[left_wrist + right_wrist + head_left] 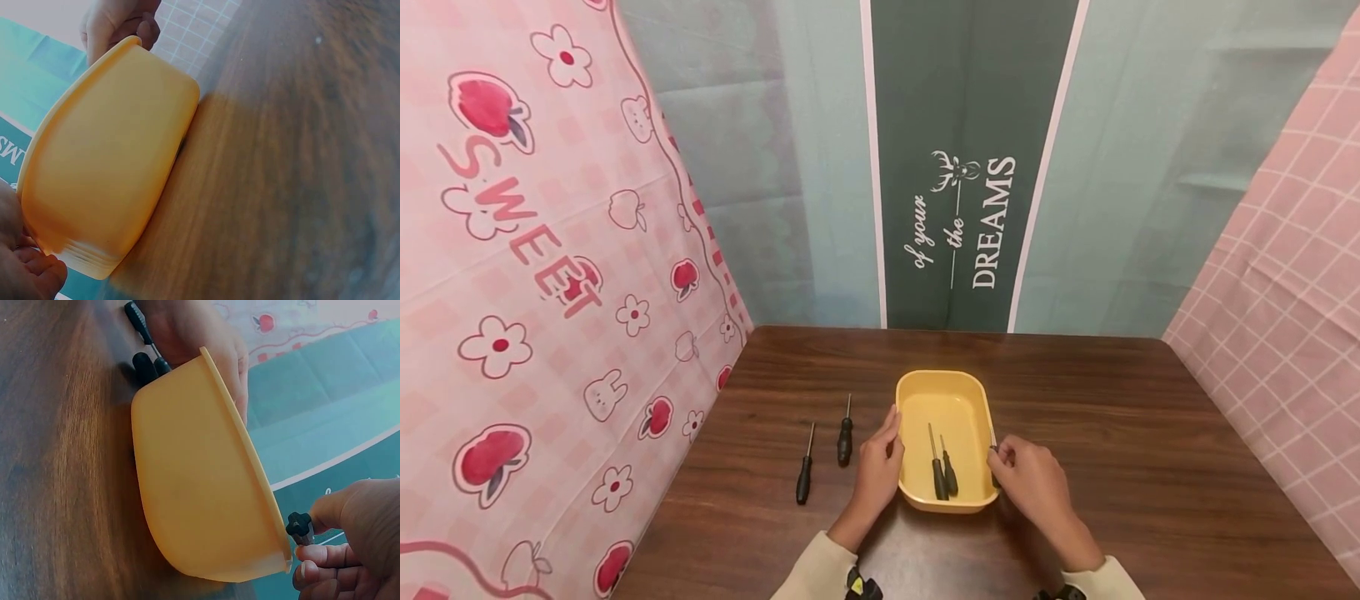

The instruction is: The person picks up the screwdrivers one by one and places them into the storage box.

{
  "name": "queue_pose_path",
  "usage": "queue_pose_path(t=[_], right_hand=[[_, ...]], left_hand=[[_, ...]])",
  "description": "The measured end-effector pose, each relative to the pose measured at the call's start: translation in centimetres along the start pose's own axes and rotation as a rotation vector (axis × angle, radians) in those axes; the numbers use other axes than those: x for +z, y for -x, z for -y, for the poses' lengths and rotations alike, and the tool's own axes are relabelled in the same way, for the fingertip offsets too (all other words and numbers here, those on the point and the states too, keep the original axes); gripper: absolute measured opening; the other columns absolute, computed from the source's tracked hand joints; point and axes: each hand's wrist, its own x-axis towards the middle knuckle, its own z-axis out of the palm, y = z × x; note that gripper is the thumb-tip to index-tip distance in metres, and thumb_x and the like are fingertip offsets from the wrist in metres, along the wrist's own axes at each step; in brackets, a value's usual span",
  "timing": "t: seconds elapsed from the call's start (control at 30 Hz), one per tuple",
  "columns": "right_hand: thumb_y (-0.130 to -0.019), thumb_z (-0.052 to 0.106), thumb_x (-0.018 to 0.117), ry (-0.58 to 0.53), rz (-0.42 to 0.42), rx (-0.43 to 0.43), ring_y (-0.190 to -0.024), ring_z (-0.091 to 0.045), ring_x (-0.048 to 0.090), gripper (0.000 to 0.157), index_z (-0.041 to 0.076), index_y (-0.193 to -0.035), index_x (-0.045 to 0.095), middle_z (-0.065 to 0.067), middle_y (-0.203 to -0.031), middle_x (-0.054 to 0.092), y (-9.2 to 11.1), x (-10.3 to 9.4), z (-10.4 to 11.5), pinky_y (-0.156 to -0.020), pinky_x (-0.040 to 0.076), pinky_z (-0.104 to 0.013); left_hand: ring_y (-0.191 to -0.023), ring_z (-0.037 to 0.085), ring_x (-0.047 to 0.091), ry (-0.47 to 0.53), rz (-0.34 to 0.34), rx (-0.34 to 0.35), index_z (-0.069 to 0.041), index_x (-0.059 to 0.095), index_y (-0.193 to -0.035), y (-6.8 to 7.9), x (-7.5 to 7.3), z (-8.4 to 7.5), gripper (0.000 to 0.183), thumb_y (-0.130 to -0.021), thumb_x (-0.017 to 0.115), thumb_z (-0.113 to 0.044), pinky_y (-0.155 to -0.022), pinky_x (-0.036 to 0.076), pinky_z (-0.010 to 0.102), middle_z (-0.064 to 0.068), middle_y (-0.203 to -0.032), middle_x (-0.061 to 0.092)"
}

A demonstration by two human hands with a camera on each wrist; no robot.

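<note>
In the head view a yellow plastic bin (946, 505) stands near the middle of the table. My left hand (877, 462) holds its left side at the rim, thumb near the edge. At the right rim, my right hand (1033, 477) pinches a black-handled screwdriver (996, 475) between thumb and fingers; its handle end (300, 526) shows in the right wrist view. Much of that screwdriver is hidden by the hand. Inside the bin lie a longer screwdriver (939, 481) and a shorter screwdriver (951, 478), side by side, tips pointing away from me.
Left of the bin, two more black screwdrivers lie on the dark wooden table (1097, 433): a thin-handled screwdriver (805, 479) and a thicker-handled screwdriver (845, 442). Printed cloth (820, 167) hangs behind the table, with pink cloth at both sides.
</note>
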Motion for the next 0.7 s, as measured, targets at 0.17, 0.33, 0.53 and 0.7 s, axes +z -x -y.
queue_pose_path(t=[0.17, 0.33, 0.53, 0.7], right_hand=[[-0.082, 0.026, 0.066, -0.002, -0.010, -0.013, -0.047, -0.012, 0.041, 0.025, 0.020, -0.062, 0.051, 0.007, -0.053, 0.045, -0.3, 0.3, 0.3, -0.043, 0.032, -0.028], [-0.082, 0.025, 0.067, -0.019, -0.007, -0.010, -0.047, -0.011, 0.040, 0.026, 0.019, -0.063, 0.052, 0.007, -0.053, 0.045, -0.5, 0.6, 0.6, -0.042, 0.032, -0.027], [-0.083, 0.024, 0.067, -0.052, 0.012, -0.004, -0.047, -0.011, 0.041, 0.025, 0.016, -0.064, 0.053, 0.006, -0.053, 0.045, -0.5, 0.6, 1.0, -0.042, 0.033, -0.026], [-0.083, 0.022, 0.067, -0.050, 0.012, -0.033, -0.048, -0.010, 0.040, 0.026, 0.016, -0.063, 0.052, 0.006, -0.053, 0.045, -0.8, 0.6, 1.4, -0.043, 0.033, -0.025]], left_hand=[[-0.123, 0.022, 0.047, -0.012, -0.008, 0.017, 0.001, 0.053, -0.130, -0.2, 0.1, 0.1, 0.039, -0.091, 0.053, 0.004, -0.093, 0.044, 0.039, 0.014, -0.137, 0.048], [-0.123, 0.022, 0.047, -0.012, -0.005, 0.018, 0.001, 0.053, -0.130, -0.2, 0.0, -0.1, 0.039, -0.091, 0.053, 0.004, -0.094, 0.044, 0.039, 0.015, -0.137, 0.048], [-0.125, 0.020, 0.045, 0.000, 0.009, -0.011, 0.004, 0.053, -0.129, 0.0, -0.1, -0.3, 0.038, -0.092, 0.053, 0.003, -0.095, 0.043, 0.037, 0.012, -0.138, 0.046], [-0.124, 0.020, 0.046, 0.004, 0.008, -0.014, 0.006, 0.053, -0.129, 0.0, -0.1, -0.3, 0.037, -0.091, 0.053, 0.003, -0.095, 0.043, 0.037, 0.012, -0.138, 0.047]])
